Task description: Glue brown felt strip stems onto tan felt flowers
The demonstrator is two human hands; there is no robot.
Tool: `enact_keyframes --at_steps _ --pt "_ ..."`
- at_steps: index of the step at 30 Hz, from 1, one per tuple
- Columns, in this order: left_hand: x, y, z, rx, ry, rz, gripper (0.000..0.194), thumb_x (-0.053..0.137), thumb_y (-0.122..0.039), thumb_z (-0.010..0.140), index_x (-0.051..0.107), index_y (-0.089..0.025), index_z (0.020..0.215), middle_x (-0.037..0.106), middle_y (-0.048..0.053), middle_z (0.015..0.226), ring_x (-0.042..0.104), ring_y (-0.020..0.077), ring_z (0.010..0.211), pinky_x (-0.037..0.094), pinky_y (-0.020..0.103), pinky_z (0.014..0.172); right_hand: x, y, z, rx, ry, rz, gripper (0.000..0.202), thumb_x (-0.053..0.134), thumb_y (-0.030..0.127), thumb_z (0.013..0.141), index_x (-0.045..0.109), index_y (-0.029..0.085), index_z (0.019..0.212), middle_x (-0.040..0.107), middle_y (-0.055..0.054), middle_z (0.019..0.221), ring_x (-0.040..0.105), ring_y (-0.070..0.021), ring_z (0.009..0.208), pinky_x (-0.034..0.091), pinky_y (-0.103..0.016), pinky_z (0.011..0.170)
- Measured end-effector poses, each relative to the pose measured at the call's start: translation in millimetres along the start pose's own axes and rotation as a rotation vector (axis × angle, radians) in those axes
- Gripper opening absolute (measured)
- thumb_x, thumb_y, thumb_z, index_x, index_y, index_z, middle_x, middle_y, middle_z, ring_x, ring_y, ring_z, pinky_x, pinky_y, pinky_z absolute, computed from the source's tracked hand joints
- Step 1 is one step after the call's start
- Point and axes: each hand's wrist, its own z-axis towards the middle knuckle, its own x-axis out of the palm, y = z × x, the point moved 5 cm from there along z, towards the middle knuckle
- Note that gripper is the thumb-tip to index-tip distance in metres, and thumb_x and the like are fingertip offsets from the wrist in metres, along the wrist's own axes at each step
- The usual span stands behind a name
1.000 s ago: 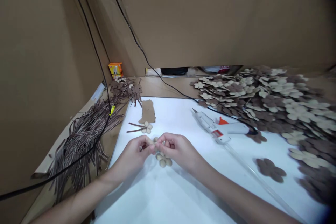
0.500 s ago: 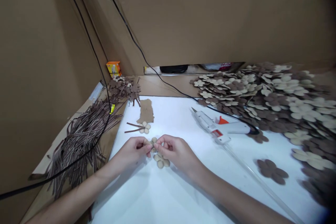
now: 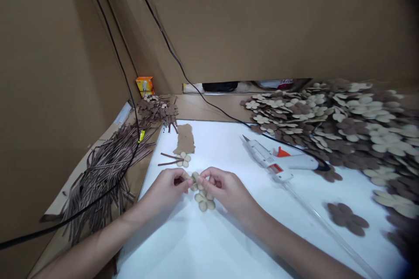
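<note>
Between my two hands is a small beige flower cutout (image 3: 195,175). My left hand (image 3: 172,186) pinches its left side, thumb against curled fingers. My right hand (image 3: 227,187) pinches the same flower from the right. Fingers hide part of it, and I cannot make out any small piece at its centre. Just below, a second beige flower (image 3: 203,202) lies on the white board (image 3: 183,244). Farther off, beyond my left hand, rests a beige flower with two brown strips (image 3: 183,160) spreading left.
A white glue gun (image 3: 273,163) with a clear glue stick lies to the right. Beige and brown flowers (image 3: 353,109) are heaped behind it; one brown flower (image 3: 347,219) lies apart. Brown strips (image 3: 101,174) pile up at left. A cardboard scrap (image 3: 185,138) and black cable (image 3: 216,107) are behind.
The whole scene has shifted slightly to the right in view. The centre of the held flower shows a little more between my fingertips, and both hands keep their pinch.
</note>
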Motion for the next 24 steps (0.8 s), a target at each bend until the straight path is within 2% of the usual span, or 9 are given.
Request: enact_keyframes --at_steps 3,5,8,18,24 --pt "-3.2 0.6 3.9 0.001 -0.033 0.125 0.022 0.05 -0.027 0.075 0.055 -0.015 0.058 0.054 -0.002 0.055 0.047 0.012 0.055 0.031 0.022 0.053 -10.7 0.6 -3.3 -0.111 -0.099 -0.199 0.023 0.041 0.034 0.086 0.06 0.022 0.091 0.06 0.001 0.068 0.053 -0.0131 0.057 0.041 -0.024 0.054" --pt "-2.8 1.8 7.4 -0.001 -0.024 0.151 0.02 0.051 -0.025 0.074 0.056 -0.015 0.057 0.055 -0.002 0.054 0.047 0.0119 0.055 0.031 0.022 0.053 -13.2 4.1 -6.4 -0.272 -0.157 -0.329 0.022 0.043 0.026 0.084 0.058 0.022 0.1 0.061 -0.003 0.087 0.057 -0.0166 0.076 0.045 -0.028 0.067" --pt "-1.8 2.5 11.9 0.011 -0.025 0.113 0.018 0.052 -0.023 0.072 0.057 -0.015 0.057 0.054 -0.003 0.054 0.047 0.0113 0.054 0.031 0.022 0.053 -9.1 4.7 -8.9 -0.455 -0.204 -0.421 0.027 0.049 0.018 0.081 0.056 0.022 0.106 0.056 -0.008 0.107 0.049 -0.0217 0.102 0.042 -0.035 0.085" --pt "3.9 6.9 12.5 -0.033 -0.063 -0.235 0.012 0.06 -0.022 0.068 0.057 -0.013 0.061 0.056 -0.001 0.055 0.049 0.0102 0.054 0.036 0.021 0.053 -3.4 -0.6 -6.3 -0.576 -0.191 -0.387 0.023 0.048 0.013 0.083 0.056 0.022 0.103 0.061 -0.005 0.1 0.051 -0.0202 0.1 0.04 -0.037 0.088" --pt "3.1 15.2 16.5 -0.068 -0.08 -0.366 0.021 0.069 -0.028 0.063 0.055 -0.013 0.057 0.056 -0.001 0.05 0.049 0.0092 0.048 0.036 0.021 0.051 1.0 -1.2 -3.7 -0.53 -0.129 -0.371 0.028 0.053 0.016 0.08 0.052 0.021 0.107 0.061 -0.005 0.107 0.05 -0.0217 0.104 0.033 -0.044 0.095"
